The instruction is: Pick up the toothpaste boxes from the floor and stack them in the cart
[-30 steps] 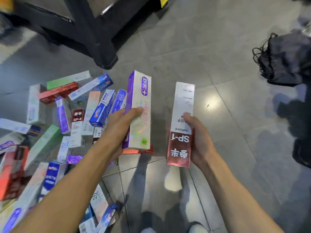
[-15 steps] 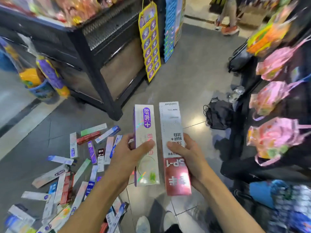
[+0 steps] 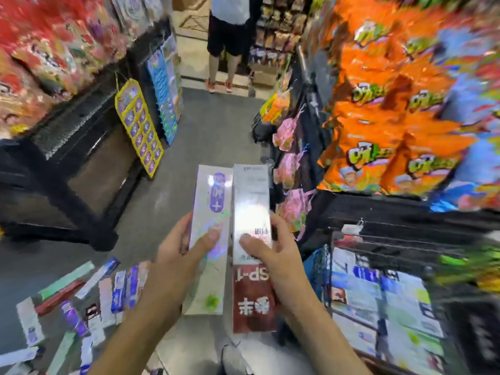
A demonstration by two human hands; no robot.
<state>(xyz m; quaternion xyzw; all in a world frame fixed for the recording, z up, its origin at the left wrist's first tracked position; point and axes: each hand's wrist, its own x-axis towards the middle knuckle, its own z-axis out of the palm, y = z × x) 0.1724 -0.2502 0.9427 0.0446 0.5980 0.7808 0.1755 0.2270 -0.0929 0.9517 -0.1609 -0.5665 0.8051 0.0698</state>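
A: What are the hands doing?

B: The left hand [image 3: 176,255] grips a white cardboard toothpaste box with a purple label [image 3: 209,239], thumb pressed across its front. The right hand [image 3: 273,255] clasps a white-and-red cardboard toothpaste box [image 3: 253,266] just beside it, edges touching.

A: And the rest?

B: Loose toothpaste boxes [image 3: 89,299] lie scattered on the grey tiled floor [image 3: 211,136], near left. The blue wire cart [image 3: 322,269] sits near right, with boxes stacked inside.

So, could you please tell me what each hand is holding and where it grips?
Left hand grips the white-and-purple toothpaste box mid-length; right hand grips the white-and-red toothpaste box mid-length.
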